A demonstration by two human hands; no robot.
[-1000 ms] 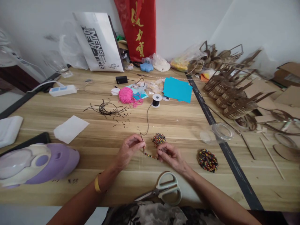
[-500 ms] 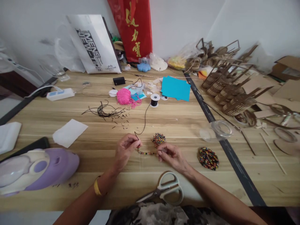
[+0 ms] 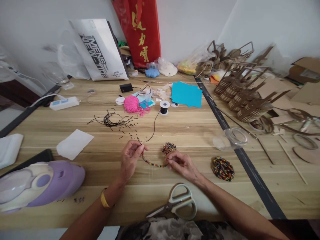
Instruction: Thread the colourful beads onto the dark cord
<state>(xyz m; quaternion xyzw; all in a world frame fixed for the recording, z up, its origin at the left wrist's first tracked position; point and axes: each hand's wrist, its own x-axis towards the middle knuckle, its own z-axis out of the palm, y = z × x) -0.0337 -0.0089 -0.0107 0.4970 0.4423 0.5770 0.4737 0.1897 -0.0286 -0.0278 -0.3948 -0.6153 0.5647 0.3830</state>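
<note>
Between my hands hangs a string of small coloured beads [image 3: 153, 164], sagging in a shallow curve. My left hand [image 3: 130, 158] pinches its left end, where the black cord [image 3: 154, 128] comes out and runs back to a white spool [image 3: 164, 107]. At the right end, my right hand [image 3: 182, 164] has thumb and finger closed on the string; the tip is partly hidden by the fingers. Just behind the right fingers lies a cluster of beads [image 3: 169, 147]. Farther right rests a coiled bundle of beads [image 3: 222, 169].
Scissors [image 3: 172, 204] lie near the front edge. Behind my left hand are cut black cords [image 3: 108, 119] and a pink yarn ball [image 3: 131, 104]. Blue sheets [image 3: 186, 94] lie farther back. A purple-and-white device [image 3: 53, 182] sits left; brown baskets [image 3: 240, 96] stand right.
My left hand has shifted slightly left, away from the right hand. The bead string now spans a wider, smoother curve, and the view has shifted a little.
</note>
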